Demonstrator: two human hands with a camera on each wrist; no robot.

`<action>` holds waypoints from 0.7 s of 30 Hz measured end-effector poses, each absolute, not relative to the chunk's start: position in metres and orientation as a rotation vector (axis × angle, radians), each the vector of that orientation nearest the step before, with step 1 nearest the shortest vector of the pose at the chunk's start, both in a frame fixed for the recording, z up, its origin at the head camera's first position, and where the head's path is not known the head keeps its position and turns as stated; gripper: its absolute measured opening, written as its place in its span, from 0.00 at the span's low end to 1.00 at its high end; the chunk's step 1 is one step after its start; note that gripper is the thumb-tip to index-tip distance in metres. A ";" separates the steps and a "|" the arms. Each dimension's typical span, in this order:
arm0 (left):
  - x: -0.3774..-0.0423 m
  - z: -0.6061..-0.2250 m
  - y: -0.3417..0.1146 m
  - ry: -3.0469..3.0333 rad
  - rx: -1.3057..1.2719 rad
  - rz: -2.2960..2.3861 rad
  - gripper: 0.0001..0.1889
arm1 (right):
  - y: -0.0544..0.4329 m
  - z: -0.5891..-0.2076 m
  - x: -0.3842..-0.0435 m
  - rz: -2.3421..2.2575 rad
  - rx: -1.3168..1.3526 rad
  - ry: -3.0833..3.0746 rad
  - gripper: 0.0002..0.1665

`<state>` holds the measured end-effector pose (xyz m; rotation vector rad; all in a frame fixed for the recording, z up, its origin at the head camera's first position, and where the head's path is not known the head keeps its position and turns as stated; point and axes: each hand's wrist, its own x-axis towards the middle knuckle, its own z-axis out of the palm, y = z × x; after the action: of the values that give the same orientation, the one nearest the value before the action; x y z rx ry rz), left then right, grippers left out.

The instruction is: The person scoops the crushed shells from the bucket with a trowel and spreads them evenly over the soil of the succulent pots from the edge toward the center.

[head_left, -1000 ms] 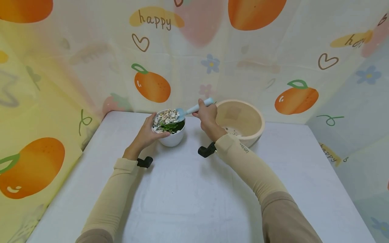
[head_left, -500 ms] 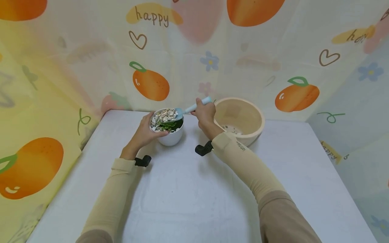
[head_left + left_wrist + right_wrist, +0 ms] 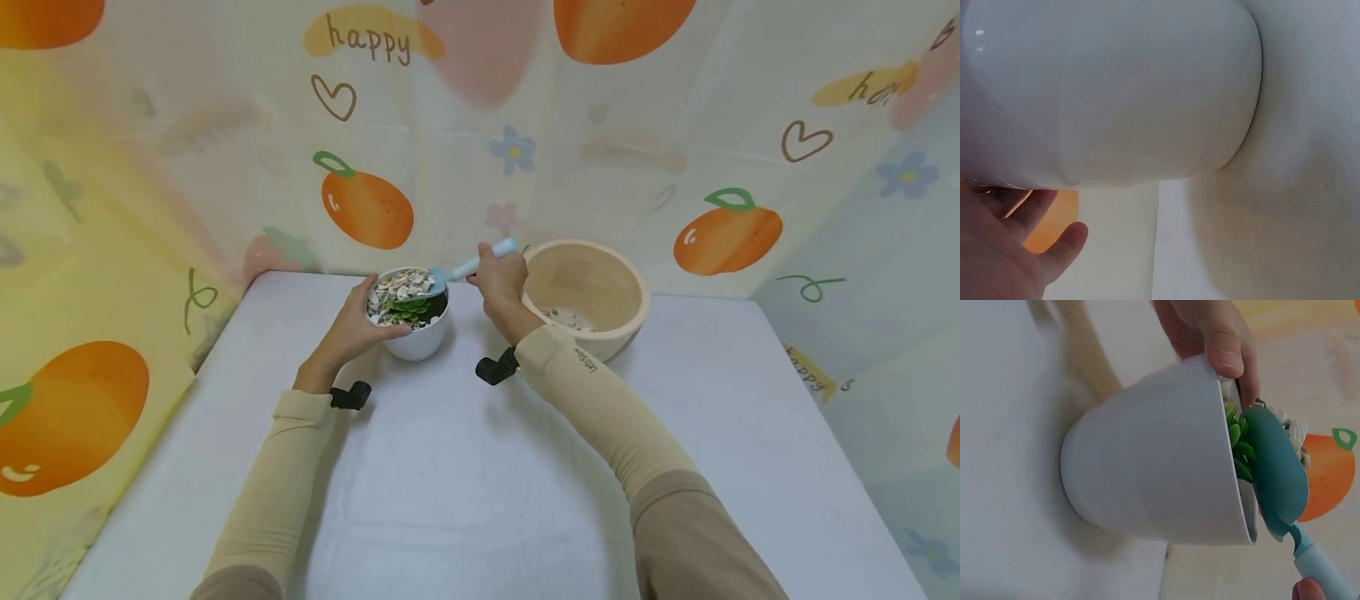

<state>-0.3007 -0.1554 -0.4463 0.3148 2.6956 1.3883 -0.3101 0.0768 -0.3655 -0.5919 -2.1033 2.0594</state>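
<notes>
Head: far on the bench (image 3: pixel 450 467), the left hand (image 3: pixel 351 332) grips the white pot (image 3: pixel 420 340) by its rim; the right hand (image 3: pixel 501 282) grips a blue shovel (image 3: pixel 466 268) bearing pale chips (image 3: pixel 407 285) over it, left of the basin (image 3: pixel 592 275). Left wrist: the pot's wall, close. Right wrist: shifting chips seems underway; the next move probably calls for a level shovel.

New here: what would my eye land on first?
Probably the bright orange fruits printed on the pale backdrop sheet. Lower down, a round white pot of green leaves stands left of a wide beige bowl. Over the pot, a light-blue scoop of pale shells sits in the right hand's grip.
</notes>
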 end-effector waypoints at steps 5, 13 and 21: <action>-0.298 -0.446 -0.154 2.708 0.311 1.394 0.61 | 0.074 -0.364 -0.310 2.006 -0.596 -2.132 0.19; -0.294 -0.450 -0.153 2.770 0.308 1.423 0.61 | 0.073 -0.362 -0.308 1.977 -0.583 -2.153 0.18; -0.289 -0.446 -0.153 2.802 0.297 1.357 0.61 | 0.074 -0.364 -0.312 1.980 -0.609 -2.146 0.18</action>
<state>-0.2891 -0.1526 -0.4457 0.2969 2.8022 1.3565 -0.3116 0.0744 -0.3639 -0.6090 -2.1459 1.9803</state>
